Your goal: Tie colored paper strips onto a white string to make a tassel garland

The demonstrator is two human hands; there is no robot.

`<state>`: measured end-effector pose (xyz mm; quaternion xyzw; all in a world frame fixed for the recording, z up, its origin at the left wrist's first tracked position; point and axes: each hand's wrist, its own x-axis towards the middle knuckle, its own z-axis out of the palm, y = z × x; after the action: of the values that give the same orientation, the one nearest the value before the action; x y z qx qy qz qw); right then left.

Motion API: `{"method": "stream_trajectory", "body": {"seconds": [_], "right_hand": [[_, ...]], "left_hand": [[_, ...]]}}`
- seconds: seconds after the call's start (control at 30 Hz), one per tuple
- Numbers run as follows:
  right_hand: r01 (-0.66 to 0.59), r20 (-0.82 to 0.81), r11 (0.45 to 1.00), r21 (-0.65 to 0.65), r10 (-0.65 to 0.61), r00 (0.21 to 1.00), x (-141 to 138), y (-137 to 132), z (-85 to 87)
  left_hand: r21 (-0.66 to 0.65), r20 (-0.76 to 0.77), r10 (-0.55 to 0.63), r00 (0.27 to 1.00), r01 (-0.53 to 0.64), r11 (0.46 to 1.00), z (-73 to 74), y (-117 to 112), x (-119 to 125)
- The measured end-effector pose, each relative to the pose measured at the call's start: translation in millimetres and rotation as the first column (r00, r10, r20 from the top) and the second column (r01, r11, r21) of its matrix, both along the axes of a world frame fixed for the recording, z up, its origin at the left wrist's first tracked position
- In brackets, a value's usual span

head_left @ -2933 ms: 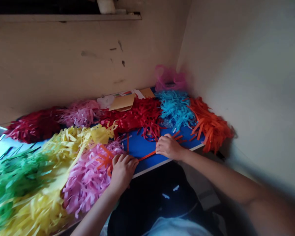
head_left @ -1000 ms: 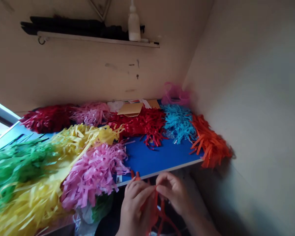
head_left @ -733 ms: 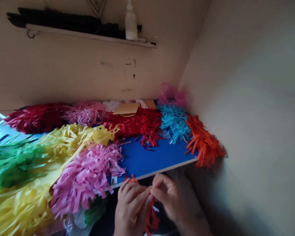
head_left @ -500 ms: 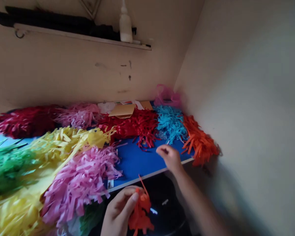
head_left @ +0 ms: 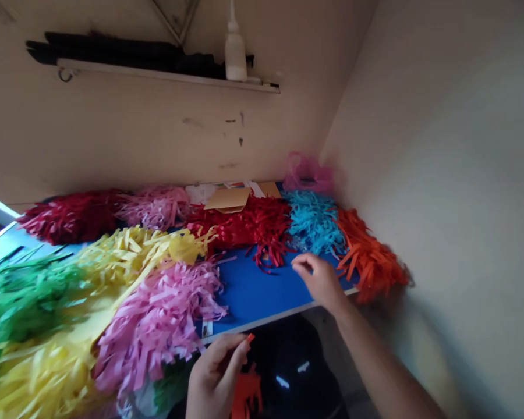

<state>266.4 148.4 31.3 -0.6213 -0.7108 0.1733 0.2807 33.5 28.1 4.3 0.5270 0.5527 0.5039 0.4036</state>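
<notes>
left hand (head_left: 216, 381) | fingers narrow, pinching orange paper strips (head_left: 247, 396) | right hand (head_left: 318, 282) at 1 o'clock, fingers loosely curled over blue board (head_left: 262, 297) | white label (head_left: 207, 329) unreadable

I see | wall shelf (head_left: 166, 80): white plastic bottle (head_left: 236, 58) on top | behind the paper fringe: kraft paper envelope (head_left: 226, 199), pink plastic bag (head_left: 308, 173) | below the board: black bag (head_left: 297, 372)

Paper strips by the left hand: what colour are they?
Orange paper strips, shown best in the head view.
</notes>
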Motion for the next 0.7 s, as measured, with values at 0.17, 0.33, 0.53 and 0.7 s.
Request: {"method": "stream_trajectory", "body": {"seconds": [0.17, 0.33, 0.53, 0.7], "right_hand": [[-0.329, -0.647, 0.94, -0.09, 0.196, 0.737, -56.1, -90.9, -13.4], [-0.315, -0.816, 0.931, -0.186, 0.032, 0.578, -70.8, -111.4, -27.9], [-0.261, -0.73, 0.933, -0.249, -0.004, 0.683, -67.6, -114.7, -23.6], [-0.252, -0.525, 0.964, -0.081, 0.174, 0.833, -63.5, -117.6, -15.9]], "left_hand": [[0.166, -0.156, 0.028, 0.987, -0.002, 0.986, 0.7, -7.1, -0.6], [0.223, -0.231, -0.012, 0.973, 0.065, 0.973, 8.9, -15.3, 1.0], [0.337, -0.392, -0.033, 0.919, 0.177, 0.925, 10.4, -14.9, -1.0], [0.319, -0.416, -0.082, 0.906, 0.23, 0.92, 2.5, -16.2, -0.9]]}}
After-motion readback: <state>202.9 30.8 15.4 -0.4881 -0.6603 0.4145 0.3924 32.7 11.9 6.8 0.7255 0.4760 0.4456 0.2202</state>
